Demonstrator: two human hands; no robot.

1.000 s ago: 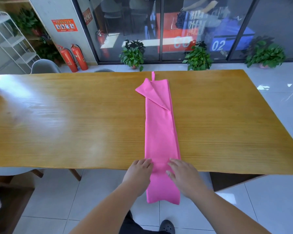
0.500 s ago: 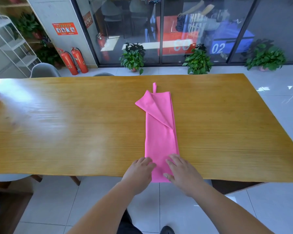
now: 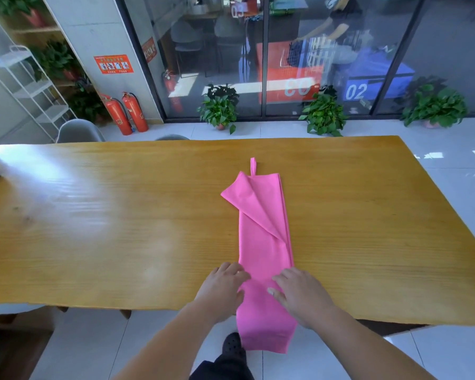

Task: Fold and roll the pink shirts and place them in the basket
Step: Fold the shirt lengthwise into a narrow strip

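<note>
A pink shirt [image 3: 263, 242], folded into one long narrow strip, lies lengthwise on the wooden table [image 3: 121, 229]. A triangular flap and a small loop mark its far end. Its near end hangs over the table's front edge. My left hand [image 3: 222, 292] rests with relaxed fingers on the strip's left edge, just inside the table's front edge. Opposite it, my right hand [image 3: 299, 294] lies flat on the strip's right side, fingers spread. No basket is in view.
A grey chair [image 3: 77, 131] stands behind the table's far left. Potted plants [image 3: 220, 108] and two red fire extinguishers [image 3: 126, 113] line the glass wall beyond. A white shelf rack [image 3: 30, 91] is at the left. My dark shoe [image 3: 232, 345] shows below the table edge.
The pink strip has slid toward me, its far end now farther from the table's back edge. More cloth hangs over the front edge than half a second ago. Both hands stayed on it.
</note>
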